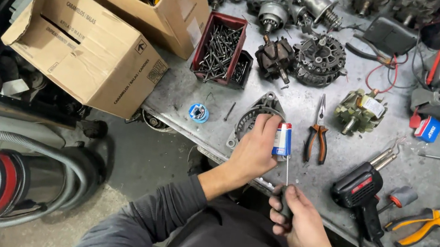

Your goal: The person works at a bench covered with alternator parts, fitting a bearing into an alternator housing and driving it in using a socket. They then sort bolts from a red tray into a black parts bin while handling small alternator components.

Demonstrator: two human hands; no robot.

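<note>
My left hand (254, 149) grips a small upright tube (283, 139) with a blue, white and red label, at the front edge of the metal workbench (190, 87). My right hand (298, 219) is closed around the dark handle of a thin screwdriver (286, 174), whose shaft points up to the bottom of the tube. Just behind my left hand lies a grey alternator housing (256, 114), partly hidden by the fingers.
Orange-handled pliers (317, 138), a black soldering gun (360, 188), orange cutters (421, 223), a red tray of screws (221, 48), alternator parts (319, 60) and a solder spool (198, 113) lie on the bench. Cardboard boxes (86, 45) stand at left. A vacuum cleaner (2, 181) sits on the floor.
</note>
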